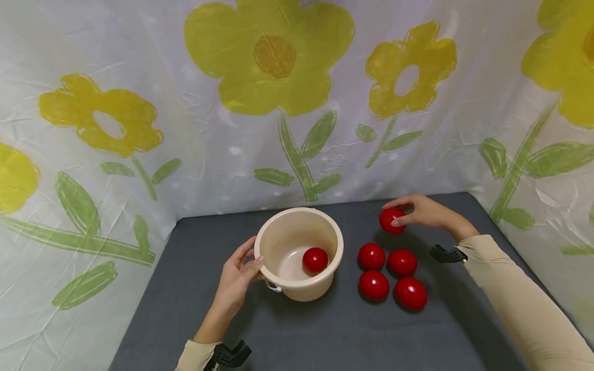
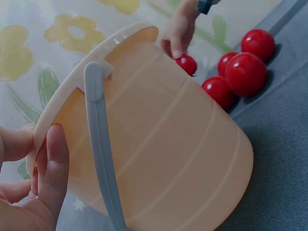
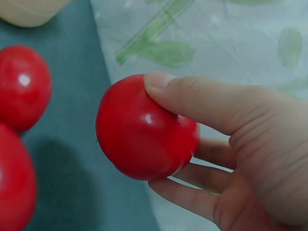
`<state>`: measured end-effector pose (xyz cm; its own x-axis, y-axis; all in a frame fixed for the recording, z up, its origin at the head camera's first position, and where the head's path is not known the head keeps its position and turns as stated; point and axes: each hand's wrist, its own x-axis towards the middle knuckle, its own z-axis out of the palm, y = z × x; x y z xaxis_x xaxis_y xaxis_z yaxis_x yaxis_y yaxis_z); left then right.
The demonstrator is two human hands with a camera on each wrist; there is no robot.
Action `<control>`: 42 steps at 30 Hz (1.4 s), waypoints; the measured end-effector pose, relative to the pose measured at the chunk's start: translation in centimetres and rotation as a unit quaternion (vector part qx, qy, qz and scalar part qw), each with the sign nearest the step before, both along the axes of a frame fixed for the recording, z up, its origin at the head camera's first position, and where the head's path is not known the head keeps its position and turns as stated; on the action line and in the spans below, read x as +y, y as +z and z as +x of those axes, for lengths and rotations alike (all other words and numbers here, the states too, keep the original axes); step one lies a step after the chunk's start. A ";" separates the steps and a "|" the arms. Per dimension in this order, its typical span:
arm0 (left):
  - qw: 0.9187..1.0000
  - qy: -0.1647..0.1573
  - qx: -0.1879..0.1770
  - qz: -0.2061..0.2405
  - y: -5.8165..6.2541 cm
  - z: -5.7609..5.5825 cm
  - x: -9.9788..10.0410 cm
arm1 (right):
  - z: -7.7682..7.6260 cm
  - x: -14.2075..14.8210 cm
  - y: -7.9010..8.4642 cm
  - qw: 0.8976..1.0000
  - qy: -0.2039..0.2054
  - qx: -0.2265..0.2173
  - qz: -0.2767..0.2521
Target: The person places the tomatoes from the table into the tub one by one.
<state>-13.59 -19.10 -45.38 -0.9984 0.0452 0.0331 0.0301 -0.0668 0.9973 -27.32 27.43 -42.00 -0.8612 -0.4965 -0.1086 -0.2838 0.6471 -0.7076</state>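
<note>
My left hand (image 1: 235, 278) grips the rim of a cream plastic bucket (image 1: 303, 293), thumb on one side and fingers on the other. The bucket leans toward me, and one glossy red tomato (image 1: 315, 260) lies inside it. Its pale grey handle (image 2: 102, 144) hangs down the outside in the left wrist view. My right hand (image 1: 424, 211) holds another tomato (image 3: 144, 130) between thumb and fingers, raised above the table at the back right. Several more tomatoes (image 1: 373, 285) sit in a cluster between the bucket and my right forearm.
A dark grey cloth covers the table (image 1: 306, 340). Behind it and at both sides hangs a white curtain (image 1: 209, 154) printed with yellow flowers. Black straps with devices (image 1: 447, 254) are worn on both wrists.
</note>
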 end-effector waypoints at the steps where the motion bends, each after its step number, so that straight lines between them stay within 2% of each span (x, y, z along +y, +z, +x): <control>1: 1.000 -0.001 0.001 0.001 0.0 0.0 0.0 | -0.2 -0.3 0.4 1.000 0.003 0.000 0.001; 10: 1.000 -0.006 0.006 0.006 0.1 0.0 0.1 | -1.7 -3.3 4.6 1.000 0.028 0.007 -0.011; 20: 1.000 -0.006 -0.011 0.008 -0.1 -0.2 0.3 | -2.1 -7.5 7.2 0.997 0.070 0.015 -0.006; 32: 1.000 -0.003 -0.003 0.006 0.0 -0.1 0.1 | -2.8 -12.4 9.0 0.989 0.139 -0.001 -0.042; 42: 1.000 -0.004 -0.002 0.006 0.1 0.1 0.2 | -3.9 -16.3 8.8 0.979 0.193 -0.035 -0.046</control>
<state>-13.49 -18.90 -45.30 -0.9982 0.0519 0.0304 0.0262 -0.0786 0.9966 -31.21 11.09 -33.21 -0.5989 -0.7946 -0.0997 -0.4439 0.4330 -0.7845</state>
